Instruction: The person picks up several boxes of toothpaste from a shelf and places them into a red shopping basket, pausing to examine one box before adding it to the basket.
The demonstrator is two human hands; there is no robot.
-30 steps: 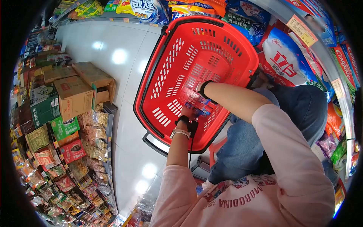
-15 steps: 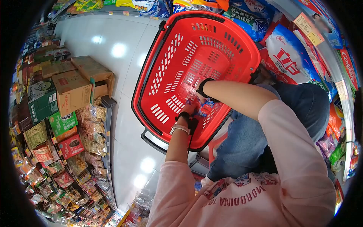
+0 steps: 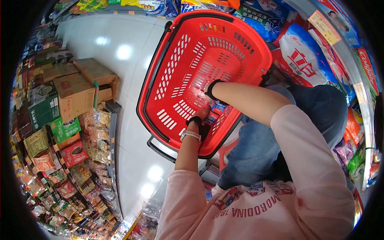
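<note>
Both of my hands reach down into a red plastic shopping basket with black handles. My left hand, with a black band and a pale watch at its wrist, is low inside, right beside small blue-and-red packages. Its fingers are too small and partly covered to show whether they grip one. My right hand, wearing a black wristband, is deeper in the basket, just above those packages. The forearm and band hide most of it, so its fingers cannot be made out.
Large detergent bags fill the shelf at right, with price tags on its edge. Cardboard boxes and a rack of packaged snacks stand at left. Pale floor tiles lie between. My bent knee is close to the basket.
The basket sits slightly farther left in view. My hands have shifted a little inside it, and more of the blue-and-red packages shows between them.
</note>
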